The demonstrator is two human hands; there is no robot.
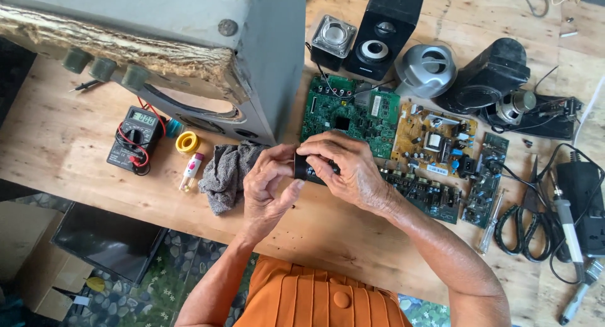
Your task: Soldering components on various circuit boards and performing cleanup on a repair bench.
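Observation:
Both my hands meet over the middle of the wooden table (57, 144). My left hand (268, 188) and my right hand (350, 169) together grip a small black part (301, 167), mostly hidden by my fingers. A grey rag (225, 172) lies just left of my left hand. Behind my right hand sits a green circuit board (350, 109), and to its right a yellow circuit board (435, 138).
A large grey speaker cabinet (189, 43) fills the back left. A multimeter (132, 138), solder roll (187, 142) and small tube (190, 171) lie at left. Speakers (378, 31), dark boards (435, 195), scissors (529, 220), a screwdriver (490, 229) and soldering iron (567, 223) crowd the right.

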